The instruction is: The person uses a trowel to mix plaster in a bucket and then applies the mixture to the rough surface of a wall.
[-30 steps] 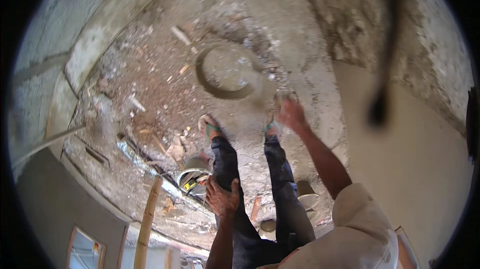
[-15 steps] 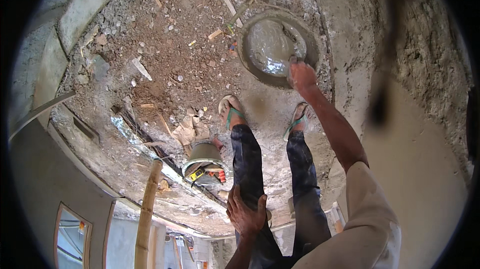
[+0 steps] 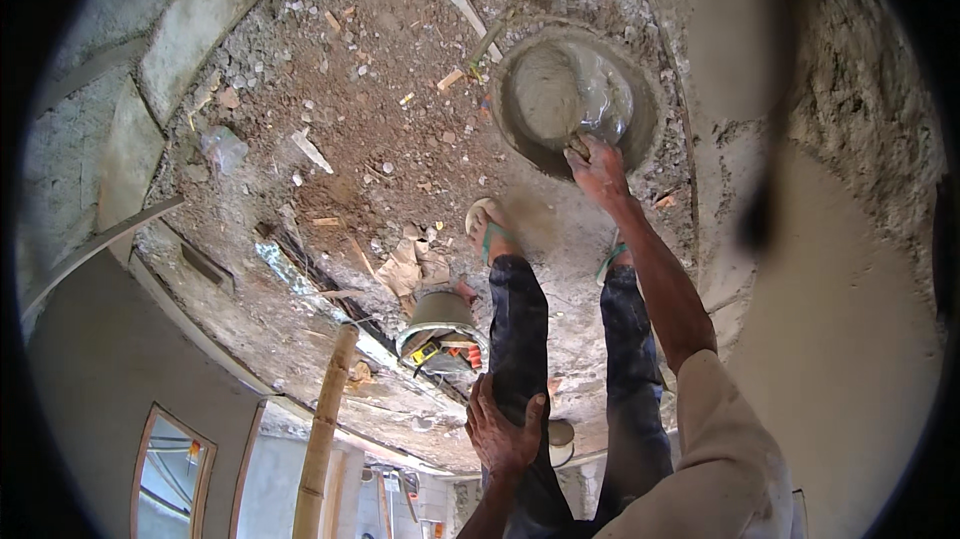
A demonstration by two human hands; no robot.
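My right hand (image 3: 600,171) is closed at the near rim of a round tub (image 3: 522,144) of wet grey mortar (image 3: 545,94). The fingers wrap round something coated in mortar that dips into the mix; its kind is hidden. On the left the mortar is smooth and dull, while watery liquid (image 3: 608,99) glistens on the right. My left hand (image 3: 503,431) lies on my left leg near the knee, fingers spread, with nothing in it. Close by stands a tilted bucket (image 3: 440,314) with a yellow tape measure (image 3: 426,352) and red-handled tools inside.
Rubble and wood scraps cover the dirt floor (image 3: 380,129). A bamboo pole (image 3: 325,429) rises at lower left. Crumpled brown paper (image 3: 412,267) lies behind the bucket. A rough plastered wall (image 3: 820,269) runs along the right, and a curved strip (image 3: 100,244) juts in from the left.
My right hand has worked the mortar: the wet shine has shifted from the middle to the right, and a smooth mound shows on the left. My left hand stays on the leg.
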